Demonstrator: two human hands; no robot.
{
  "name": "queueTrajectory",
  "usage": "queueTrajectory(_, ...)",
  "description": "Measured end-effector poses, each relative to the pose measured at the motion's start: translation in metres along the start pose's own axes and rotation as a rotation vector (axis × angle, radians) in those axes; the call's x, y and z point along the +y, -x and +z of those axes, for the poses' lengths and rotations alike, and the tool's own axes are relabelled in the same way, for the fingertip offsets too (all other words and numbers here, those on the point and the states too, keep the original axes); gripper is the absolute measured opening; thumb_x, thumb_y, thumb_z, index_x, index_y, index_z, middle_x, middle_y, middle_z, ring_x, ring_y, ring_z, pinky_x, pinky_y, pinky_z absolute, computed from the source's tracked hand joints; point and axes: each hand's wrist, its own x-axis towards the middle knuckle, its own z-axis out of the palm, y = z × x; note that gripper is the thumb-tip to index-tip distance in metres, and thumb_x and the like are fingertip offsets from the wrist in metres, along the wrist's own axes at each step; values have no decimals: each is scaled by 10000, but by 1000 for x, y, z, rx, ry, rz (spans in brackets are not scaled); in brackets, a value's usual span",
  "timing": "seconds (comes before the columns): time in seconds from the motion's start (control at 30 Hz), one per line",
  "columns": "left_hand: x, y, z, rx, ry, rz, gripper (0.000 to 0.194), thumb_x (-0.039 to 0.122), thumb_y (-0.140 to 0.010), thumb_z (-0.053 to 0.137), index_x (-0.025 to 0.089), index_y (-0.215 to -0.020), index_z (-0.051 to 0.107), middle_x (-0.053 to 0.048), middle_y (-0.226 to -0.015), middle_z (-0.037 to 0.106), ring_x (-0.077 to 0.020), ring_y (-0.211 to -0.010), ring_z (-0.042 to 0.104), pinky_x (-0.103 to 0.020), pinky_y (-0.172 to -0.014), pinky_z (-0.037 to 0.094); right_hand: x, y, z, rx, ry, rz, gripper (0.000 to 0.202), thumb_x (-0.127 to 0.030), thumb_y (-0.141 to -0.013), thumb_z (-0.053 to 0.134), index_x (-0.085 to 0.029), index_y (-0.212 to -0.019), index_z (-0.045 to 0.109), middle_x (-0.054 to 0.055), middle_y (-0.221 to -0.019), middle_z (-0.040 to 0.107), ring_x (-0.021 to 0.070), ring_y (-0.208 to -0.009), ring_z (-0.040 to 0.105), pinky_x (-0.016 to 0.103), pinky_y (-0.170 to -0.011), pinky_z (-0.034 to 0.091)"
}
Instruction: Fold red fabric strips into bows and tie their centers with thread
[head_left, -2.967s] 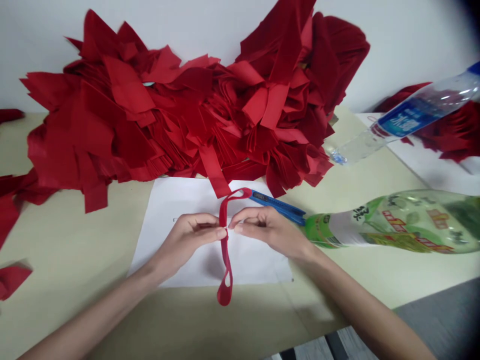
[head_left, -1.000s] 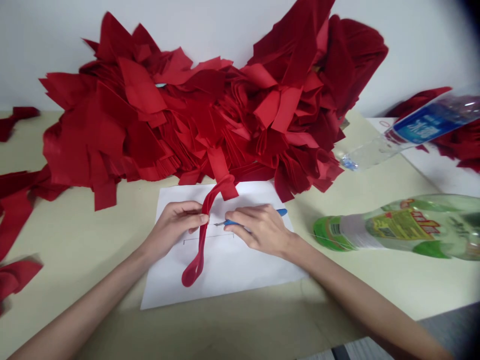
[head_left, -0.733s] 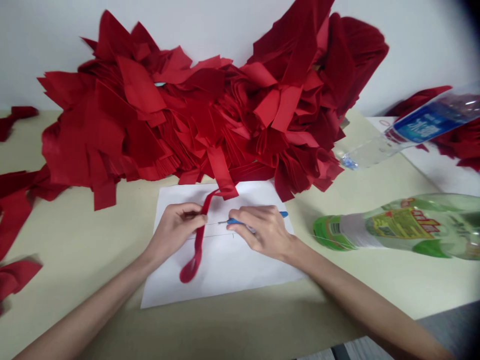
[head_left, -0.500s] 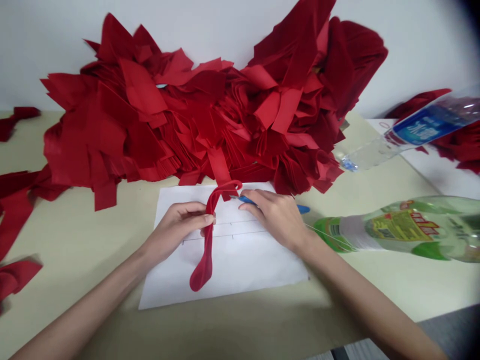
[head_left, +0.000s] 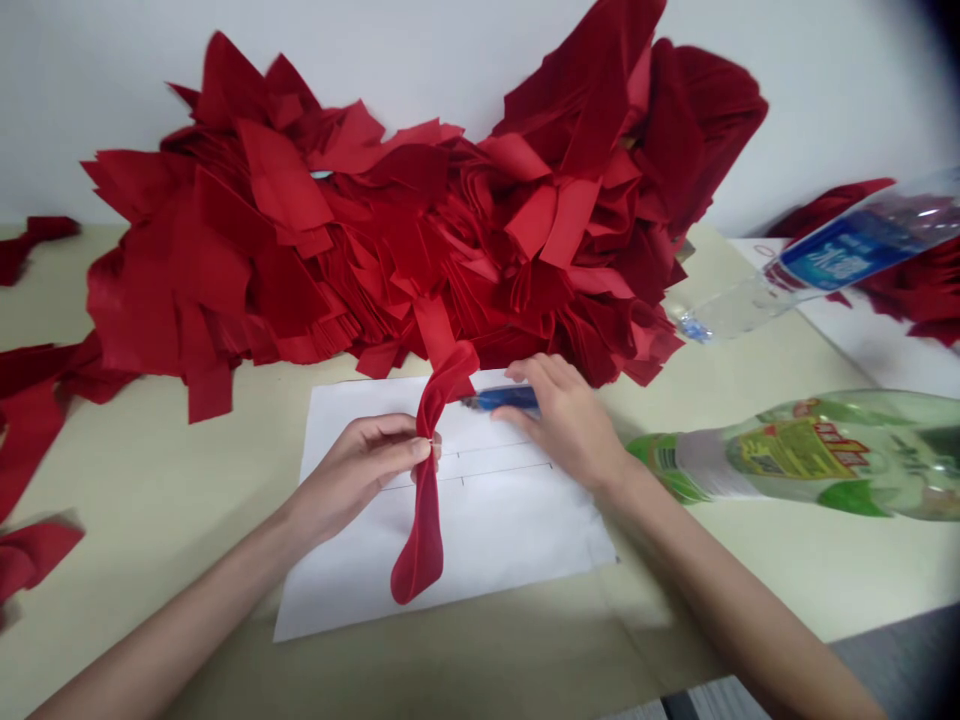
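Note:
A red fabric strip, looped at both ends and narrowed at its middle, stands over the white paper. My left hand pinches that narrow middle between thumb and fingers. A short end of white thread shows at the pinch. To the right, blue-handled thread snips lie at the upper part of the paper, tips toward the strip. My right hand is just over their handle with thumb and fingers apart; its palm side is partly hidden.
Behind the paper rises a large heap of red fabric pieces. On the right lie a green-labelled bottle wound with white thread and a clear bottle. More red scraps rest at the left.
My right hand has opened from around the snips. The strip's loops have swung slightly, the lower one downward and right. The thread line running toward the green bottle no longer shows.

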Motion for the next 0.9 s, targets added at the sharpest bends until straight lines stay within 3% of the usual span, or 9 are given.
queueTrajectory(0.07, 0, 1, 0, 0, -2, -1, 119, 284, -775, 669, 169, -796, 692, -12, -764, 593, -112, -706, 497, -228, -636, 389, -4, -1, -1, 96, 0, 20, 231, -333, -835, 605, -148, -970, 578, 114, -957, 616, 276, -917, 518, 435, -808, 428)
queueTrajectory(0.13, -1, 1, 0, -5, -10, -9, 124, 293, -778, 666, 178, -818, 693, -13, -782, 595, -119, -729, 507, -237, -667, 405, -14, 0, -6, 109, -173, -7, 164, -315, -862, 573, -166, -926, 592, 91, -932, 631, 247, -903, 530, 405, -812, 428)
queueTrajectory(0.23, -2, 1, 2, -21, -33, -4, 112, 289, -780, 665, 183, -806, 690, -10, -774, 602, -130, -751, 521, -258, -719, 419, -38, 5, -14, -9, -605, -27, 138, -327, -834, 621, -194, -867, 604, 23, -863, 655, 169, -815, 572, 307, -750, 452)
queueTrajectory(0.3, -4, 1, 3, -28, -60, 14, 109, 288, -782, 662, 183, -767, 686, 1, -730, 596, -123, -717, 515, -252, -699, 413, -53, 9, -17, -70, -743, -4, 148, -317, -783, 680, -196, -845, 624, -3, -818, 658, 138, -747, 567, 267, -692, 448)
queueTrajectory(0.47, -4, 1, 6, -40, -94, 35, 103, 279, -773, 665, 187, -735, 690, 14, -673, 584, -114, -647, 491, -247, -641, 398, -64, 13, -19, -105, -862, 108, 96, -226, -844, 600, -192, -769, 650, -24, -719, 634, 94, -640, 523, 225, -590, 399)
queueTrajectory(0.67, -6, 2, 9, -55, -13, 29, 74, 247, -745, 692, 180, -713, 687, 10, -672, 597, -115, -662, 505, -241, -652, 411, -63, 10, -19, -178, -1048, 217, 95, -171, -803, 603, -163, -710, 622, -25, -668, 607, 91, -619, 495, 225, -571, 379)
queueTrajectory(0.8, -9, 3, 12, 16, -84, 71, 99, 255, -778, 665, 192, -709, 698, 15, -677, 601, -120, -688, 506, -241, -671, 420, -66, 11, -15, -149, -1035, 248, 86, -162, -799, 591, -165, -718, 618, -26, -675, 608, 91, -626, 502, 227, -587, 389)
queueTrajectory(0.9, -8, 5, 14, 3, -127, 104, 125, 271, -815, 616, 201, -813, 719, -11, -778, 628, -157, -781, 535, -287, -747, 437, -67, 12, -12, -134, -1015, 261, 98, -177, -804, 590, -172, -709, 611, -27, -671, 613, 94, -626, 510, 229, -589, 395)
